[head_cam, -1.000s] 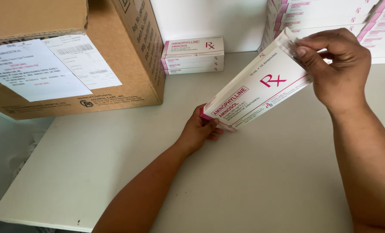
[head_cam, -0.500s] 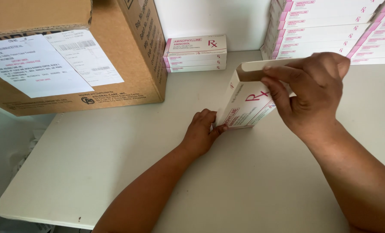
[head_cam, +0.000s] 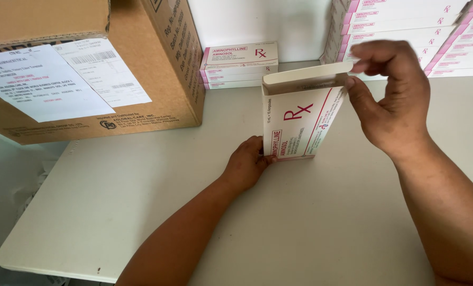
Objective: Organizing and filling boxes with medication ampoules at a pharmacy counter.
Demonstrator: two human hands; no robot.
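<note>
hands (head_cam: 321,132) holding white carton (head_cam: 300,124), flap open

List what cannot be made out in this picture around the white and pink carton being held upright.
- Inside of the carton: head view, hidden by its open top flap and walls.
- Left hand fingertips: behind the carton's lower corner.
- Right hand grip on the flap: slightly blurred.
- Stacked cartons at right: cut off by the frame edge.
- Cardboard box: top cut off.

A single head-worn camera looks steeply down and forward from close range over the white bench (head_cam: 141,212) toward the back wall (head_cam: 257,21).
</note>
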